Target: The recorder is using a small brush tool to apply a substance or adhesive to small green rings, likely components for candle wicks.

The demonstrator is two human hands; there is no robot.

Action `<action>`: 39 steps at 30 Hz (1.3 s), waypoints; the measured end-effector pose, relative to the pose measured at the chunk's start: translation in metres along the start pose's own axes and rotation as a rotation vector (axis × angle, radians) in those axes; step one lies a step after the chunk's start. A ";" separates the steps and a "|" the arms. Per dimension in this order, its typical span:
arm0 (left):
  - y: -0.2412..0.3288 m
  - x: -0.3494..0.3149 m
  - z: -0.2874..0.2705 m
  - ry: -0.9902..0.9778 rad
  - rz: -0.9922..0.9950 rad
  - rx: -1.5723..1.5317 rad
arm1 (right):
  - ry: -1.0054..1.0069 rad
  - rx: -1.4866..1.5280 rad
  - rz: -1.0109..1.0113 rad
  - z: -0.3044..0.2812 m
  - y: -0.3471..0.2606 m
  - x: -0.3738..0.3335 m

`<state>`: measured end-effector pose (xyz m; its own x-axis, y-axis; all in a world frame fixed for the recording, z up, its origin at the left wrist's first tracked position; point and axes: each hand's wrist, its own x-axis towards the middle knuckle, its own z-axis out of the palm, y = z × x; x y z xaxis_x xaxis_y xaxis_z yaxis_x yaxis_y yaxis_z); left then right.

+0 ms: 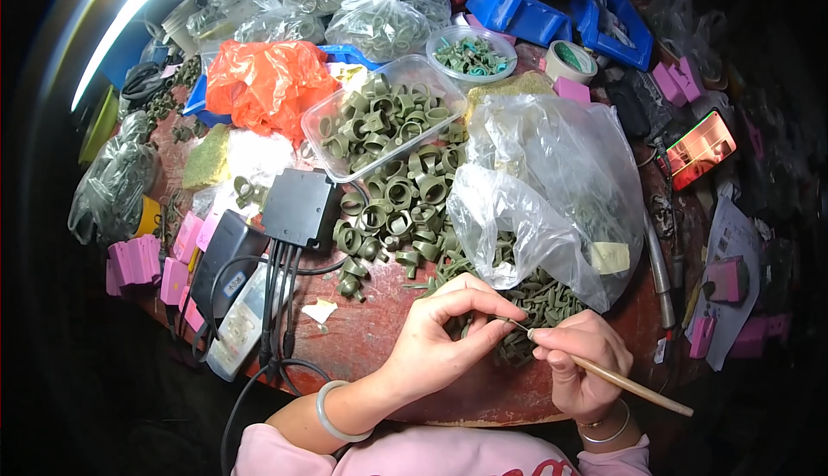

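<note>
We count one tool (642, 387) with a wooden handle, in our right hand (595, 360), near the middle of the near edge of the table (345, 338). One heap of small green pieces (552, 303), too many to count, lies just beyond our hands. Farther from the near edge are one clear tub (405, 146) of green rings (379, 118), more rings loose beside it, one large clear bag (543, 157) and one black box (299, 207). One tape roll (571, 62) and one round tub (474, 78) sit toward the far edge; one lit phone (703, 148) leans near the right edge.

Our left forearm slants in over the near edge, the fingers curled; thumb and forefinger tips almost meet, and we cannot tell whether a piece is clamped between them. Our right fingers are clamped on the tool, its handle slanting down to the right, its thin tip pointing at the left fingertips.
</note>
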<state>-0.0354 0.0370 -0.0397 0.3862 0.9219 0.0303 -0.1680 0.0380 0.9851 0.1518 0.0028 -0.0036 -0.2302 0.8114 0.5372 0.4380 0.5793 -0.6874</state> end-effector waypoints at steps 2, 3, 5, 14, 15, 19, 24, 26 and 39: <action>0.000 0.000 0.000 -0.002 0.000 -0.002 | 0.002 -0.014 -0.018 0.000 0.000 0.000; 0.000 0.000 0.000 -0.002 -0.004 -0.008 | -0.026 -0.022 -0.035 0.000 0.000 -0.001; 0.001 0.000 -0.001 -0.001 -0.006 -0.014 | -0.054 -0.029 -0.054 0.000 0.001 -0.001; 0.001 0.000 -0.001 0.009 -0.013 -0.023 | -0.066 -0.044 -0.105 0.001 0.003 -0.002; 0.001 0.000 -0.001 0.009 -0.017 -0.021 | -0.044 -0.063 -0.108 0.001 0.003 -0.002; 0.002 0.000 -0.001 0.013 -0.014 -0.023 | -0.078 -0.076 -0.116 0.001 0.003 -0.002; 0.002 -0.001 -0.001 0.017 -0.013 -0.015 | -0.060 -0.083 -0.120 0.001 0.004 -0.003; 0.002 0.000 -0.001 0.016 -0.010 -0.008 | -0.037 -0.097 -0.132 0.001 0.004 -0.004; 0.010 -0.004 0.011 -0.030 0.070 0.252 | -0.047 -0.018 0.066 0.004 0.008 0.008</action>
<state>-0.0285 0.0295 -0.0284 0.4090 0.9069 0.1015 0.0346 -0.1266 0.9914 0.1500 0.0138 -0.0066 -0.2408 0.8509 0.4669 0.4688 0.5232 -0.7117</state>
